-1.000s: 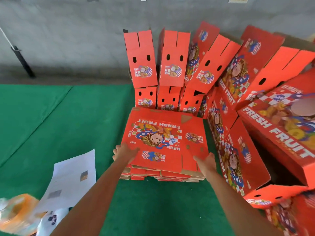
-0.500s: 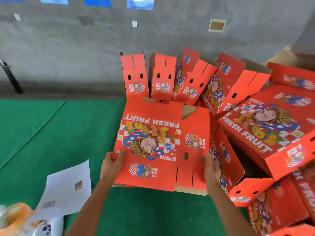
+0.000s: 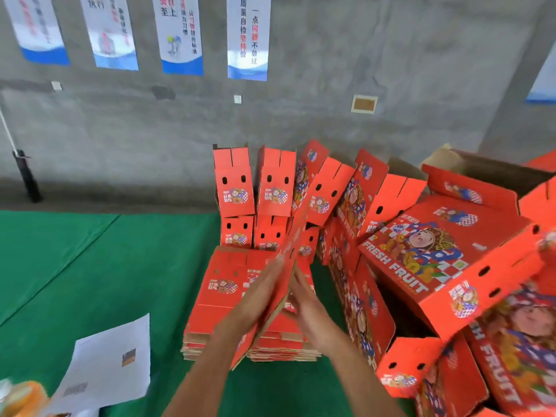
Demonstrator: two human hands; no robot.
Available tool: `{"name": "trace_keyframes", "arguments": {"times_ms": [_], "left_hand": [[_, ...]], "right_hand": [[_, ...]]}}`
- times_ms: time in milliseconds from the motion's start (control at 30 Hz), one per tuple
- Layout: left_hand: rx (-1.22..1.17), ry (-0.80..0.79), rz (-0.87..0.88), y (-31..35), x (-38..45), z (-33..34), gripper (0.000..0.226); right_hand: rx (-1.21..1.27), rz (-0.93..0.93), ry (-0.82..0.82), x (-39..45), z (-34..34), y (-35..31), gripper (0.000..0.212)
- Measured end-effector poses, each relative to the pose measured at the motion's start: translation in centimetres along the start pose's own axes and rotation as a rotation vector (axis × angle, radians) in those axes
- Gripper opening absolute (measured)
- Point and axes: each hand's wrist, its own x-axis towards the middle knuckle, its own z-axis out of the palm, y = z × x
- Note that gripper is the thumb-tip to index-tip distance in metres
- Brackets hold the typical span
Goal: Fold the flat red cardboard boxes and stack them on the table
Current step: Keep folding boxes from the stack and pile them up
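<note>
A flat red cardboard box point(image 3: 294, 240) stands on edge, nearly edge-on to me and blurred, above the stack of flat red boxes point(image 3: 222, 284) on the green surface point(image 3: 105, 266). My left hand point(image 3: 255, 299) presses its left face with straight fingers. My right hand point(image 3: 307, 308) lies flat against its right face. The box's lower edge reaches down in front of the stack. Folded "FRESH FRUIT" boxes point(image 3: 436, 257) are piled at the right.
More red boxes point(image 3: 234, 188) stand upright against the grey wall behind the stack. A white paper sheet point(image 3: 105, 365) and an orange object point(image 3: 21, 398) lie at the lower left. A black pole point(image 3: 27, 176) leans at the far left.
The top flat box has been lifted off the stack and turned from lying flat to standing on edge. Both hands have come together on its two faces. The view has tilted up.
</note>
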Motion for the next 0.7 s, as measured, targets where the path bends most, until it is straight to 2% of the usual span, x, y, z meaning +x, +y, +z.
{"name": "trace_keyframes", "arguments": {"times_ms": [100,133,200,233,267,333,400,500,600,700], "left_hand": [[-0.166,-0.035,-0.037,4.9,-0.6,0.5,0.099],[-0.217,-0.040,-0.038,6.7,-1.2,0.3,0.089],[-0.249,-0.020,0.013,9.6,-2.3,-0.2,0.049],[-0.235,0.021,0.056,10.6,-2.8,-0.4,0.040],[-0.207,0.069,0.086,11.4,-3.3,-0.7,0.043],[-0.111,0.170,0.118,12.2,-4.6,-1.7,0.051],[0.018,0.245,0.146,12.7,-6.0,-3.1,0.054],[0.048,0.259,0.175,13.2,-7.9,-6.2,0.059],[-0.065,0.202,0.223,12.4,-9.4,-9.0,0.070],[-0.009,0.226,0.187,10.8,-9.7,-9.7,0.073]], "right_hand": [[-0.097,-0.200,0.002,0.5,1.2,-0.7,0.062],[-0.144,-0.252,0.008,0.6,1.1,-1.2,0.060],[-0.228,-0.330,0.036,1.0,0.5,-2.5,0.052],[-0.252,-0.346,0.063,1.2,0.0,-3.0,0.048],[-0.269,-0.345,0.094,1.4,-0.7,-3.1,0.046],[-0.291,-0.268,0.204,1.8,-2.4,-2.3,0.056],[-0.352,-0.150,0.395,1.6,-4.9,-1.1,0.078],[-0.229,-0.016,0.552,0.8,-9.6,0.1,0.089],[-0.130,0.167,0.500,0.1,-13.1,0.3,0.092],[0.010,0.136,0.330,0.2,-13.9,-0.6,0.079]]}}
